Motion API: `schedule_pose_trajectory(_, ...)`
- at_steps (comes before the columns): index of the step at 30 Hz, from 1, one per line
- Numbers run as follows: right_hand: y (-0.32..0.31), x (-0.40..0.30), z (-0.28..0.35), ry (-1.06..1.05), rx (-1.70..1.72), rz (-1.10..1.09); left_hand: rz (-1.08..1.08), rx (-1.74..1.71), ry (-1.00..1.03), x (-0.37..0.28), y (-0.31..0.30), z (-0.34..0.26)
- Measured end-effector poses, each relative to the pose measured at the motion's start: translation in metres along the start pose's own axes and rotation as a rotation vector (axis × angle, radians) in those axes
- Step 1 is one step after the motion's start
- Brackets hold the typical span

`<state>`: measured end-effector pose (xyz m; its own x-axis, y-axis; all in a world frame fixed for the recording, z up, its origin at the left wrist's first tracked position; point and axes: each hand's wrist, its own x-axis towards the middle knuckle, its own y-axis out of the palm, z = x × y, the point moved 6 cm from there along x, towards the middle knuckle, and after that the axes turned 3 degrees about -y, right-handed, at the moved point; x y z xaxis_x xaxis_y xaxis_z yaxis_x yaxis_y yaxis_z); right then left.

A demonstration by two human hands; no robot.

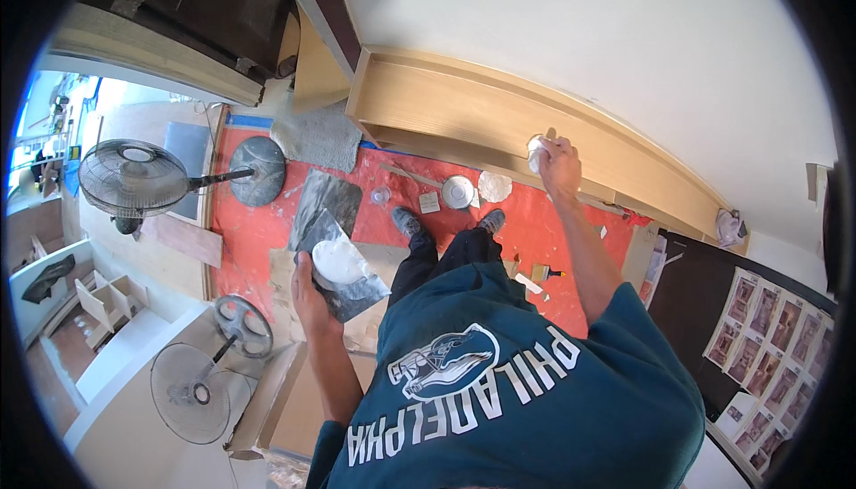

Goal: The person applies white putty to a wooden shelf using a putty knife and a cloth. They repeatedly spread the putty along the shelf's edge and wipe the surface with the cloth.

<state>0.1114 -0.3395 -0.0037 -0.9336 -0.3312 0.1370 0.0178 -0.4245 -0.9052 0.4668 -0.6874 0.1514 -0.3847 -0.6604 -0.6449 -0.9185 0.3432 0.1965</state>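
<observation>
My left hand holds a dark, stained flat board with a mound of white paste on it. Out ahead, my right hand grips a white, rounded item, too small to name, at the front of a long light-wood shelf unit along a white wall. Whether that item touches the wood I cannot tell. On the red floor sheet before my feet are a round metal tin, a whitish round patch and a small clear cup.
Two pedestal fans, one upright and one lower, stand at the left. A paintbrush lies on the floor at the right. A cardboard box is at lower left. Picture sheets hang on a dark panel at right.
</observation>
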Motion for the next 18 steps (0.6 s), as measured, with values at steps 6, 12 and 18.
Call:
schedule_pose_trajectory(6, 0.054, 0.053, 0.156, -0.234, 0.216, -0.192, -0.025, 0.068, -0.004, 0.004, 0.011, -0.005)
schedule_pose_trajectory(12, 0.049, 0.06, 0.15, -0.338, 0.179, -0.142, 0.009, 0.18, -0.019, -0.005, 0.042, -0.009)
schedule_pose_trajectory(18, -0.011, 0.01, -0.055, -0.001, -0.05, -0.146, -0.141, 0.105, -0.003, -0.009, 0.027, -0.001)
